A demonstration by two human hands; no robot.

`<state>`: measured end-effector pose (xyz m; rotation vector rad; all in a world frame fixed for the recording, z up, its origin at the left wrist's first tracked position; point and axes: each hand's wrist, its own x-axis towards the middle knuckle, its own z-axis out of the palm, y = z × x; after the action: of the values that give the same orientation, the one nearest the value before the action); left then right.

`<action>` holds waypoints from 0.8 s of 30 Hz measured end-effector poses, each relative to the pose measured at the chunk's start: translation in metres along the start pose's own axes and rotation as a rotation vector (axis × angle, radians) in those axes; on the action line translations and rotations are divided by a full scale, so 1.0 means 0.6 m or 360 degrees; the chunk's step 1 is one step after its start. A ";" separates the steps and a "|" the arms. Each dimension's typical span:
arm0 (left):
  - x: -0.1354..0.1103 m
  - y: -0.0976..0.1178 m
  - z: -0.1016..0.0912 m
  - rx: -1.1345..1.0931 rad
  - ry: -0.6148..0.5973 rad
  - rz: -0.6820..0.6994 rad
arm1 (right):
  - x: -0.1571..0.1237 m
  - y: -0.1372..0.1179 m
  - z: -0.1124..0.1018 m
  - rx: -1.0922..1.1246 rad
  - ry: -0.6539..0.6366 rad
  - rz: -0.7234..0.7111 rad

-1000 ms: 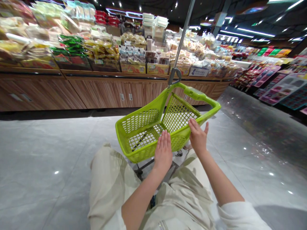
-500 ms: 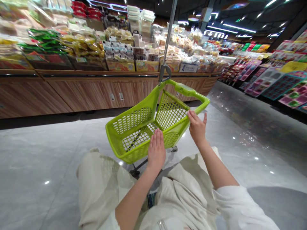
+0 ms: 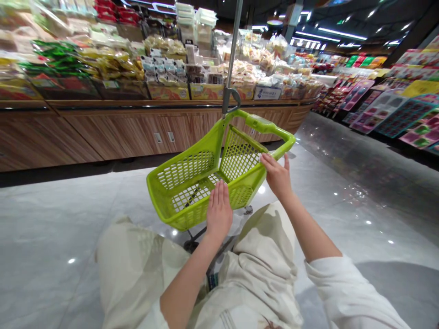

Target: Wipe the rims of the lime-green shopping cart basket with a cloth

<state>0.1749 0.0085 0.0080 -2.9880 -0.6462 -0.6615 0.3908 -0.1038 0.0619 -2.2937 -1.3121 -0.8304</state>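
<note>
A small lime-green shopping cart (image 3: 187, 218) with lattice sides stands in front of my knees, its basket holding nothing I can see. My left hand (image 3: 219, 212) rests against the near side, its straight fingers lying over the top rim; its thumb is hidden. Farther right, my right hand (image 3: 277, 176) touches the same rim close to the push handle (image 3: 262, 123). Its fingers are stretched flat and the thumb sticks up, apart from them. A grey pole (image 3: 235, 45) rises from the cart's far rear corner.
Behind the cart runs a wood-fronted display counter (image 3: 133, 132) stacked with packaged foods (image 3: 164, 68). Shelves of colourful packs (image 3: 387, 112) line the right side. Shiny grey tiled floor (image 3: 44, 228) surrounds the cart, whose small wheel (image 3: 248, 209) shows beneath the basket.
The cart and both hands sit slightly farther left and higher in view. My knees have shifted leftward, the right one now reaching closer to the cart. Both hands keep their places on the rim.
</note>
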 end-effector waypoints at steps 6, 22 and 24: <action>0.000 0.001 0.007 -0.0028 0.0018 -0.0020 | -0.028 -0.075 0.028 0.0059 -0.0009 -0.0046; -0.005 -0.012 0.014 -0.0026 0.0071 0.0012 | -0.015 -0.066 0.034 -0.0002 0.0131 -0.0001; -0.003 -0.011 0.016 -0.0028 0.0065 -0.0001 | -0.030 -0.099 0.042 0.0037 0.0100 -0.0010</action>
<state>0.1745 0.0146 -0.0020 -2.9817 -0.6428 -0.7295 0.3399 -0.0711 0.0325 -2.2287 -1.2954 -0.8773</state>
